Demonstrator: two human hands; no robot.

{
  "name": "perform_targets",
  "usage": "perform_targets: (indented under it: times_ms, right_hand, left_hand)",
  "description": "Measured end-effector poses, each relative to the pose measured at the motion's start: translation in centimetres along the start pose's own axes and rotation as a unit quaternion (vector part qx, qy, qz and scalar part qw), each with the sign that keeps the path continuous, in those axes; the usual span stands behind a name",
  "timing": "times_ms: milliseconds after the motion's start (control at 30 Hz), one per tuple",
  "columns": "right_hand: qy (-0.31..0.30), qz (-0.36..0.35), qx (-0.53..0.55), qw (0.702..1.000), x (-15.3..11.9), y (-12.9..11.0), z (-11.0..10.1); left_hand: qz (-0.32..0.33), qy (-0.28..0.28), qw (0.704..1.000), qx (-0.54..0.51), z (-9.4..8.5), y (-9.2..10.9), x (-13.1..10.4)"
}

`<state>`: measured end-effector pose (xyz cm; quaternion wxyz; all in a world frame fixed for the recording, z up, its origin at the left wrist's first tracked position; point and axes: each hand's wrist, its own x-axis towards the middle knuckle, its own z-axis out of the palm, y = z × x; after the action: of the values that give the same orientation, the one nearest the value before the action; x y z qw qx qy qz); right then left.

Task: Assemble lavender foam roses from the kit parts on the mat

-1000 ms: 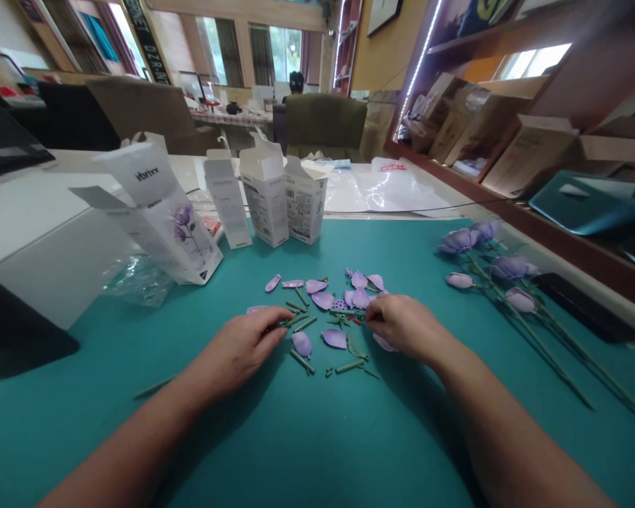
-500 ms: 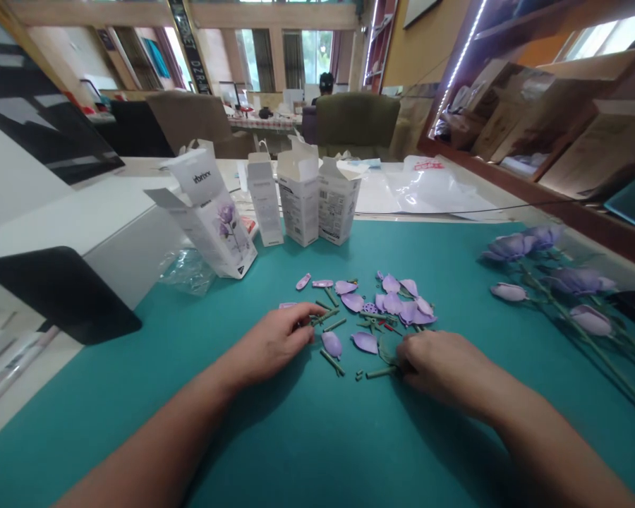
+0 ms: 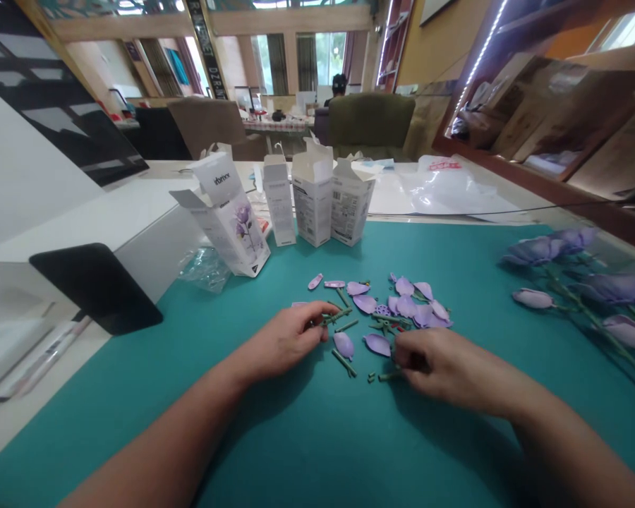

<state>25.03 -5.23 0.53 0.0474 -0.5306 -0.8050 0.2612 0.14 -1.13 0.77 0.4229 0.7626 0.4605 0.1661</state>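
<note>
In the head view, loose purple petals (image 3: 406, 305) and green stem pieces (image 3: 343, 363) are scattered mid-table (image 3: 317, 437); small parts are apparently being picked out. By the left hand (image 3: 290, 339), curved fingers are held over a stem piece; whether it is pinched cannot be told. By the right hand (image 3: 434, 365), bunched fingers are lowered beside a petal, their hold hidden. A careful pinch seems called for.
</note>
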Motion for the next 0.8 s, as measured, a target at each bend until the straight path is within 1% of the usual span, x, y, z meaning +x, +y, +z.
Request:
perform_targets:
  times_ms: [100, 167, 233, 300, 367, 500, 600, 700, 800]
  right_hand:
    - [0.0, 0.013, 0.103, 0.995, 0.3, 0.1, -0.1]
    - [0.008, 0.014, 0.175, 0.985, 0.6, 0.2, 0.1]
    - [0.023, 0.009, 0.254, 0.967, 0.9, 0.4, 0.4]
    - [0.036, 0.004, 0.332, 0.943, 1.2, 0.4, 0.7]
    - [0.036, 0.008, 0.388, 0.921, 1.6, 0.4, 0.9]
    - [0.05, 0.032, 0.448, 0.892, 2.2, 0.0, 1.0]
    - [0.059, 0.043, 0.477, 0.876, 2.4, -0.3, 1.1]
    - [0.062, 0.057, 0.493, 0.866, 2.5, -0.5, 1.1]
    - [0.064, 0.067, 0.497, 0.863, 2.5, -0.6, 1.0]
  left_hand:
    - [0.01, -0.011, 1.0, -0.003, 0.0, 0.3, -0.1]
    - [0.016, -0.02, 1.0, -0.003, 0.0, 0.7, -0.3]
    - [0.02, -0.022, 1.0, -0.001, -0.1, 1.0, -0.4]
    - [0.022, -0.02, 1.0, 0.004, -0.1, 1.1, -0.5]
    - [0.026, -0.016, 0.999, 0.012, -0.1, 1.1, -0.5]
    - [0.031, -0.011, 0.999, 0.027, 0.0, 1.0, -0.4]
    - [0.033, -0.008, 0.999, 0.031, 0.1, 0.8, -0.4]
    - [0.036, -0.014, 0.999, 0.021, 0.2, 0.5, -0.4]
    - [0.036, -0.023, 0.999, 0.018, 0.3, 0.3, -0.3]
